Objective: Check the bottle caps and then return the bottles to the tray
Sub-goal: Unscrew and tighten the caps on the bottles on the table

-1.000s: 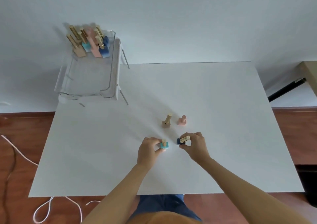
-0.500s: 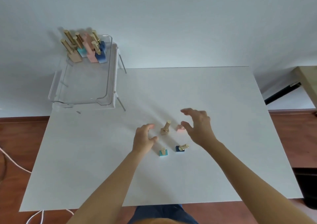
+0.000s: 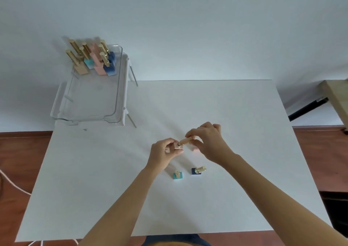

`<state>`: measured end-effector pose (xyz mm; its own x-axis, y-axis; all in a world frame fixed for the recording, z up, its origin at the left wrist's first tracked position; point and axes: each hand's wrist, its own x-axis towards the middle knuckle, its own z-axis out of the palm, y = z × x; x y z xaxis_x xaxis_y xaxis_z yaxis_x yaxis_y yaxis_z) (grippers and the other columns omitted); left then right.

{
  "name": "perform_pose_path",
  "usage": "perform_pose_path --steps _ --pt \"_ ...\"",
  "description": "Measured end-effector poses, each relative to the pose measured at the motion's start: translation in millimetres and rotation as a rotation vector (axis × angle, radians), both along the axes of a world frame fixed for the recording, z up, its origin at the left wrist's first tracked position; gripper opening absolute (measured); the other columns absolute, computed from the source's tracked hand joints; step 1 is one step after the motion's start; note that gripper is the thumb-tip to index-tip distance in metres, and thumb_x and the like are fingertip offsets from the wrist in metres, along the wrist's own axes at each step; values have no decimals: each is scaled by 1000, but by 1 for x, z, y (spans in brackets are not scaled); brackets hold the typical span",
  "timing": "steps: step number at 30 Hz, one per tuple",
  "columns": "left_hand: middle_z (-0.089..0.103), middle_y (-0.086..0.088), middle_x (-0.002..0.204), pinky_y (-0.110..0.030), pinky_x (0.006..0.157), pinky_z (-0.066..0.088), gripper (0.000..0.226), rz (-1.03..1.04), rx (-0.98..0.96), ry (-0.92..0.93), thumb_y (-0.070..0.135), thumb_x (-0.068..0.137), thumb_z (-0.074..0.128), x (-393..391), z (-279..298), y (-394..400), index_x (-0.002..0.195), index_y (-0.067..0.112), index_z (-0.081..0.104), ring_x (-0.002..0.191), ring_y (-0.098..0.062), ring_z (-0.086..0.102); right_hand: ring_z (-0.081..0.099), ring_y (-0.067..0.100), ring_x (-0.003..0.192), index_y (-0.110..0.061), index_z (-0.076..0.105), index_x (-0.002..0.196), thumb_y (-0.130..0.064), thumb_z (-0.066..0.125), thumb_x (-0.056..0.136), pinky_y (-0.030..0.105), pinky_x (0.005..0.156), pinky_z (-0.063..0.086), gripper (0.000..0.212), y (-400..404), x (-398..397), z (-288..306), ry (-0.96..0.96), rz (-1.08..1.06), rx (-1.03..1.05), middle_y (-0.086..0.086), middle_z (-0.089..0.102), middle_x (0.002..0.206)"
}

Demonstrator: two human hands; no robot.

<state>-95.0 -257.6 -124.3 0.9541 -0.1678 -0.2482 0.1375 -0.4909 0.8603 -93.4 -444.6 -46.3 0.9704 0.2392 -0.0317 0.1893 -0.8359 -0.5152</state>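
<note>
White table (image 3: pixel 235 114), pale wall (image 3: pixel 188 19), wooden floor (image 3: pixel 24 151), white cable (image 3: pixel 13 184)

Clear glossy plastic tray (image 3: pixel 120 87), matt white table (image 3: pixel 226 114), shiny gold caps (image 3: pixel 200 169)

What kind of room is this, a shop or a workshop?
Probably neither: it looks like a plain indoor room set up for a tabletop task. A bare white table stands against a blank wall on a wood floor, with a clear tray of small bottles.
</note>
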Motion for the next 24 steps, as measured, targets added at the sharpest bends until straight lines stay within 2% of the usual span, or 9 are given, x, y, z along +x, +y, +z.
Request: perform_pose_path --steps 6,11,15,17,18,20,21,23,24 --pt "58 11 63 -10 56 41 16 -119 69 -217 35 75 76 -20 68 8 83 24 68 65 -8 56 48 12 84 -25 73 96 -7 72 82 23 74 35 23 -7 -27 56 -88 140 120 -15 71 81" --pt "56 7 63 -31 67 51 12 -138 124 -283 29 77 76 -32 103 7 84 23 70 70 -12 54 51 2 81 -24 71 88 -26 69 86 14 65 35 4 -5 -36 79 -24 39 189 -19 59 67" --pt "57 8 65 -35 70 52 13 -158 167 -329 31 78 76 -38 123 7 85 22 70 71 -11 53 39 14 53 -8 53 61 -47 58 88 28 52 34 48 1 -38 84 -35 -48 107 -1 45 49" --pt "57 9 66 -35 70 51 12 -162 182 -343 31 78 76 -40 131 10 85 24 70 73 -11 54 28 19 47 -8 37 53 -60 45 88 31 49 28 64 3 -39 85 -19 -89 67 -1 32 42" --pt "58 8 67 -34 70 51 11 -165 191 -351 31 78 76 -40 135 11 85 25 70 73 -11 54 30 20 45 -8 38 52 -67 37 85 31 48 30 68 2 -39 87 -1 -96 48 -2 34 40" --pt "57 8 67 -33 69 49 11 -170 211 -361 31 78 76 -40 141 13 83 26 69 73 -11 52 49 17 50 -12 58 64 -74 35 79 29 52 40 68 -3 -42 92 57 -66 80 -6 55 49" --pt "56 8 66 -33 68 49 11 -172 219 -364 31 78 76 -40 144 14 83 25 69 72 -11 52 57 12 60 -20 66 81 -70 46 80 25 57 45 54 -6 -43 95 72 -30 140 -8 65 63" --pt "54 9 65 -32 68 48 11 -178 233 -371 32 79 75 -40 148 14 84 23 69 71 -11 51 62 8 74 -31 64 106 -41 70 82 16 65 48 27 -13 -46 98 45 77 230 -10 70 84" --pt "54 9 65 -32 68 48 12 -182 236 -373 32 79 74 -41 149 14 84 23 69 72 -12 51 62 8 74 -30 65 104 -27 73 82 16 66 49 24 -14 -47 98 13 111 254 -10 70 83"
